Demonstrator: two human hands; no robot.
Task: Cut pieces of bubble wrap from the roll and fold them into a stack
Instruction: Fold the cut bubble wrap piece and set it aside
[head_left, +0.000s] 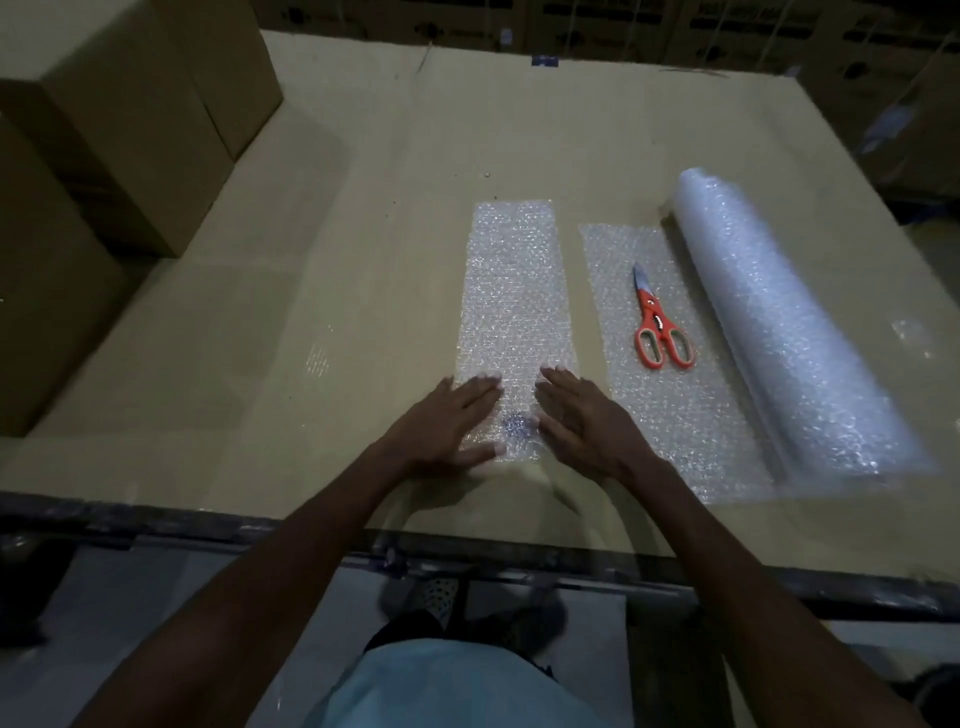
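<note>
We press the left hand (457, 415) and right hand (582, 415), fingers flat, on the near end of the cut strip (514, 291), beside the roll (789, 332). Light, limp, slippery: grip corners.

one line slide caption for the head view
Both hands, left and right, press flat on a cut bubble wrap strip; scissors lie on the roll's unrolled sheet.
</note>
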